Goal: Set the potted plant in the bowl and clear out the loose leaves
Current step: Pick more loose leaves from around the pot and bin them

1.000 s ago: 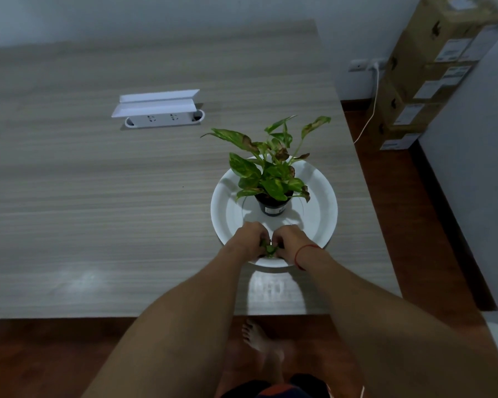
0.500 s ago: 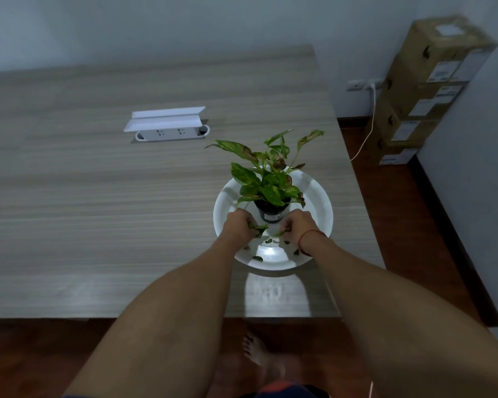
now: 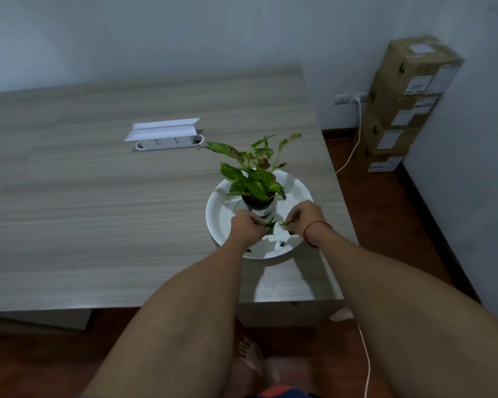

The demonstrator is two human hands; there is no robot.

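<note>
A small potted plant (image 3: 258, 186) with green and reddish leaves stands upright in a black pot inside a wide white bowl (image 3: 295, 191) near the table's right edge. Both hands hover over the bowl's near half, just in front of the pot. My left hand (image 3: 246, 226) is closed on a bunch of loose green leaves (image 3: 269, 225). My right hand (image 3: 305, 216), a red string on its wrist, pinches more leaves between its fingertips. A few small leaf bits (image 3: 282, 242) lie on the bowl's bottom below the hands.
A white power strip (image 3: 168, 142) with a folded white paper on it lies farther back on the wooden table (image 3: 98, 211). Stacked cardboard boxes (image 3: 400, 110) stand at the right wall. A white cable (image 3: 352, 150) runs from a wall socket down to the floor.
Both hands have risen from the bowl's near rim and drawn slightly apart, each with leaves in it. Leaf bits now lie in the bowl. The view has pulled back.
</note>
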